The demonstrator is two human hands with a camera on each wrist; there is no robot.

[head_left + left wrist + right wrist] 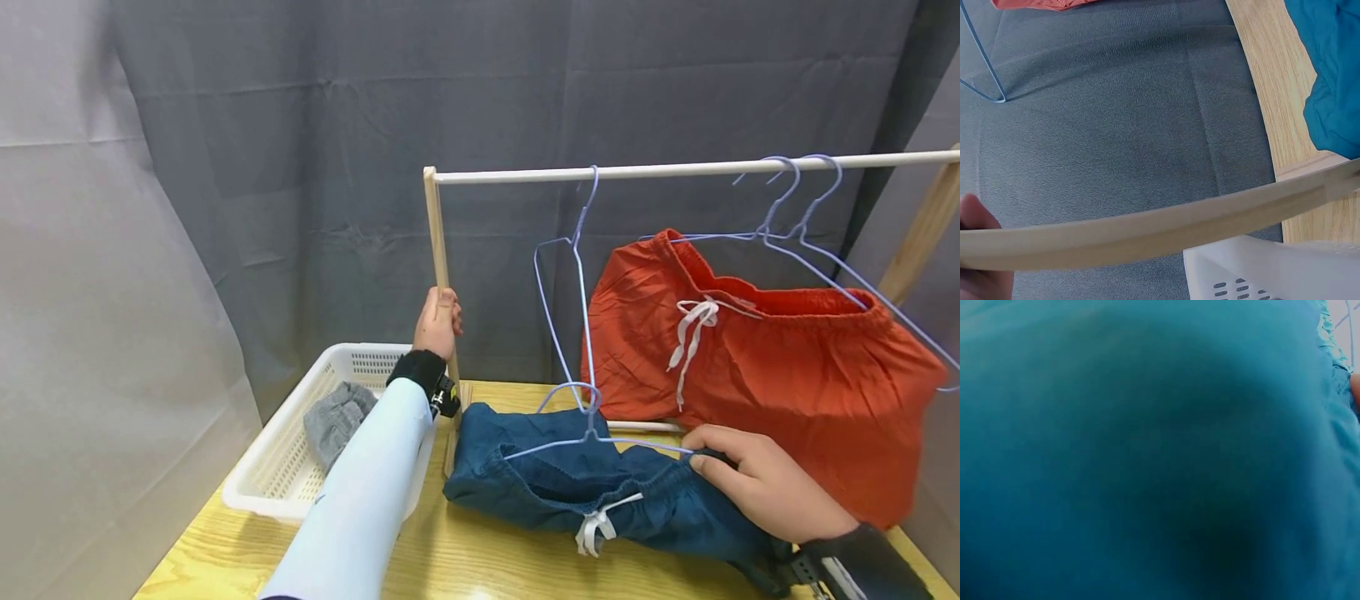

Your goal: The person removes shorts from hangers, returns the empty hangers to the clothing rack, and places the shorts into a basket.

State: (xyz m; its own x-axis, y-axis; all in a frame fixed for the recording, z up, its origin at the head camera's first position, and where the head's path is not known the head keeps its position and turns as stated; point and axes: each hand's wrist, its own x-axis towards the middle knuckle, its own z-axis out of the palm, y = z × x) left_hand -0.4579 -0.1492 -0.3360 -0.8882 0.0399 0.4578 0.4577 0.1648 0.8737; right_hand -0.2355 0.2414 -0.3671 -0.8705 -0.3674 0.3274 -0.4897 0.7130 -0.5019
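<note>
My left hand (438, 323) grips the upright wooden post (437, 225) of a clothes rack; in the left wrist view the post (1166, 231) crosses the picture with fingers around its near end. At the right, my right hand (768, 483) pinches the waistband of dark teal shorts (517, 483) together with one end of a lilac wire hanger (555, 447). That hanger lies partly inside the waistband, its hook upward. A white drawstring (596, 525) hangs from the shorts' front. The right wrist view is mostly filled by blurred teal fabric (1147, 425).
Orange-red shorts (795, 383) hang from the white rail (510, 177) on the right, near two hangers. Another wire hanger (581, 283) hangs mid-rail. A white plastic basket (258, 492) with grey cloth (337, 421) stands left on the wooden table (202, 554). Grey curtain hangs behind.
</note>
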